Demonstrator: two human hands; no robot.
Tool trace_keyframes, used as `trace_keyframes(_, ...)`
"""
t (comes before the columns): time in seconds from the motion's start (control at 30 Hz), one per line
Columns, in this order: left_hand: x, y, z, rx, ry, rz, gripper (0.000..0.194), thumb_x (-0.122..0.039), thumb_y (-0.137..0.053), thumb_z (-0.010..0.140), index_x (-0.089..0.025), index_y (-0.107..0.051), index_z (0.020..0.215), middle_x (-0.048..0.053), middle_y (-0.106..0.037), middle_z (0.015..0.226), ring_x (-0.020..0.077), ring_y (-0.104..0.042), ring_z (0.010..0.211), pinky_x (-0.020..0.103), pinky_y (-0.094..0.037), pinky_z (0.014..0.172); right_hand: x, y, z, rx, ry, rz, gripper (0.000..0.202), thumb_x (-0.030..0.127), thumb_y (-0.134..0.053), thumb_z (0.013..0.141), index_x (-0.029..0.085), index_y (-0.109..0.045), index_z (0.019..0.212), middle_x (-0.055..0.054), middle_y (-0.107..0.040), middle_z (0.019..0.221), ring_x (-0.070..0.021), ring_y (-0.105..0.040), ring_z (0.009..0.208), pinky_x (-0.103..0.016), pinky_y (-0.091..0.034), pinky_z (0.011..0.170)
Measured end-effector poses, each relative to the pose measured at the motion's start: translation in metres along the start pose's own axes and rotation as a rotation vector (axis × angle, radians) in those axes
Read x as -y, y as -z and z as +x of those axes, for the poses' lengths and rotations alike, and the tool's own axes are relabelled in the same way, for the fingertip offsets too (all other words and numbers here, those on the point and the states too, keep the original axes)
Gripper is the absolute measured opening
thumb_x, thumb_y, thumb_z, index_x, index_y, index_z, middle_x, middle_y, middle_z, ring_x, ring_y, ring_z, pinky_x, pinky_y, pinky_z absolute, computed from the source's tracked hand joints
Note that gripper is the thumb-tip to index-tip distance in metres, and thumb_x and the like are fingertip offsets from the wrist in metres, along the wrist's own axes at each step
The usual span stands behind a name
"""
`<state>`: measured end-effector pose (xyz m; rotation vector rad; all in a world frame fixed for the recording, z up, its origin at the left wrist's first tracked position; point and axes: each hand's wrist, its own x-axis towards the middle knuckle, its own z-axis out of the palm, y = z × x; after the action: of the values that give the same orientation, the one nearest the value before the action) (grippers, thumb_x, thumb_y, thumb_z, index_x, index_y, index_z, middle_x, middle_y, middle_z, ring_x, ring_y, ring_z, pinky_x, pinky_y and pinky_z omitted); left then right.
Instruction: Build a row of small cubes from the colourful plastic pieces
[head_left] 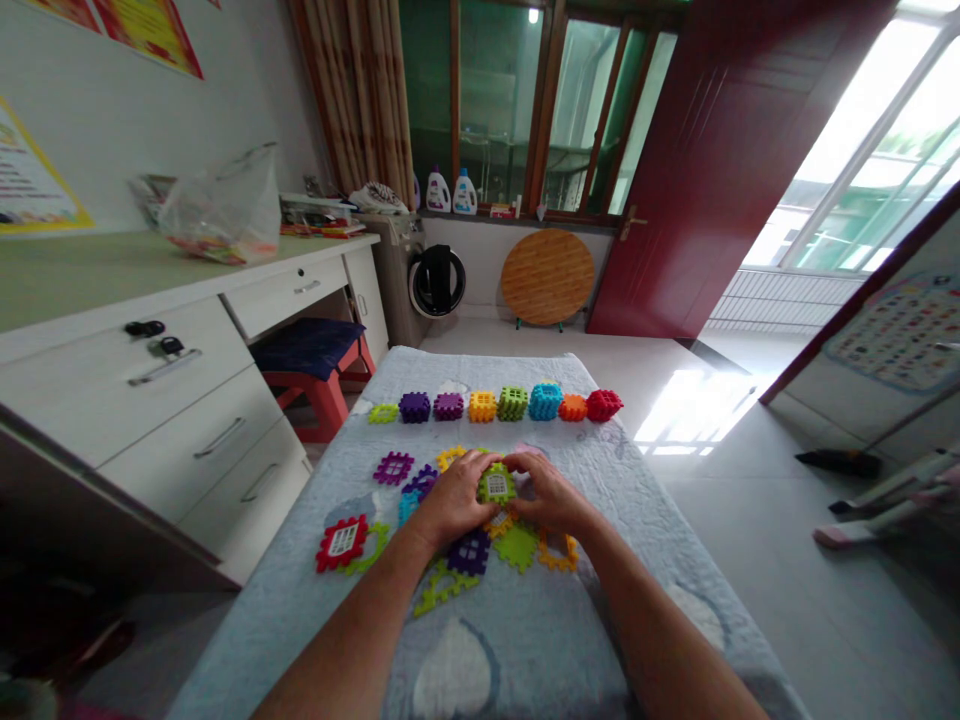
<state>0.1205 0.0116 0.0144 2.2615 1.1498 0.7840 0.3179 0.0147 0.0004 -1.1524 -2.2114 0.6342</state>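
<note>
Between both hands is a light green toothed piece point(496, 485) with a white grid in its middle. My left hand point(459, 495) closes on its left edge, and my right hand point(549, 492) grips its right side. Flat pieces lie around and below them: dark purple point(469, 552), bright green point(516, 547), an orange frame point(557, 550), a green frame point(444, 588) and, at the left, red point(343, 542) and purple point(393, 468). Several of the loose pieces are partly hidden by my hands.
A row of coloured blocks and stacks, including blue point(545, 401) and red point(604, 405), crosses the far part of the cloth-covered table point(465, 665). A white desk point(180, 400) and a dark-topped stool point(307, 348) stand at the left.
</note>
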Motion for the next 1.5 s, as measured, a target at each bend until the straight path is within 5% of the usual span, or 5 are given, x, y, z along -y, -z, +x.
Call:
trace_keyframes(0.7, -0.016, 0.002, -0.003, -0.026, -0.04, 0.166, 0.06, -0.023, -0.07, 0.064, -0.022, -0.05, 0.121, 0.007, -0.06, 0.114, 0.0251, -0.053, 0.105, 0.04, -0.039, 0.095, 0.004, 0.007, -0.003, -0.014, 0.018, 0.085, 0.054, 0.016, -0.066, 0.064, 0.022, -0.049, 0.115, -0.004, -0.058, 0.105, -0.0174, -0.054, 0.093, -0.031, -0.044, 0.078)
trace_keyframes(0.97, -0.02, 0.005, -0.003, -0.039, -0.011, 0.222, 0.055, -0.02, -0.066, 0.064, -0.02, -0.052, 0.117, 0.007, -0.058, 0.11, 0.0245, -0.051, 0.104, 0.038, -0.038, 0.096, 0.003, 0.007, -0.002, -0.057, 0.021, 0.052, 0.031, 0.015, -0.066, 0.063, 0.019, -0.053, 0.091, -0.001, -0.058, 0.087, -0.0147, -0.052, 0.081, -0.027, -0.042, 0.07)
trace_keyframes(1.5, -0.022, 0.008, -0.004, 0.037, 0.043, 0.205, 0.046, -0.027, -0.066, 0.067, -0.02, -0.052, 0.11, 0.007, -0.055, 0.107, 0.0218, -0.051, 0.104, 0.031, -0.04, 0.093, 0.011, 0.006, -0.003, -0.109, 0.097, 0.036, 0.028, 0.013, -0.063, 0.062, 0.019, -0.055, 0.089, 0.0, -0.058, 0.082, -0.0141, -0.052, 0.079, -0.027, -0.042, 0.072)
